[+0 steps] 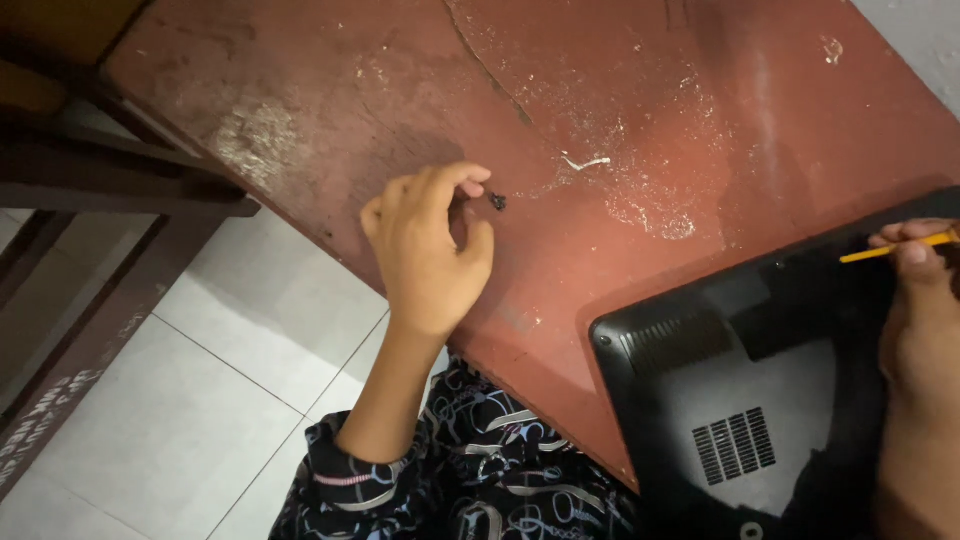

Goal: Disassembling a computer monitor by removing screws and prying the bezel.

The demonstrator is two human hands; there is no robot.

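— Item one? 
— Small dark screw [498, 202], on the desk [640, 90], left of the upturned laptop [740, 400]; left hand [430, 245] hovers beside it, fingertips apart, holding nothing.
— Next? 
— Right hand [920, 310], closed around a yellow-handled screwdriver [895, 249], rests on the laptop, likely for steadiness.

Left hand [428, 250] beside small dark screw [497, 201] on red table [700, 120]; right hand [920, 320], yellow tool [895, 248] over upturned black laptop [730, 400] at 4 o'clock

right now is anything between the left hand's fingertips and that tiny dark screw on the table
Nothing visible. The left hand hovers with its fingertips right beside the small dark screw on the bare red table; the gap holds only tabletop.
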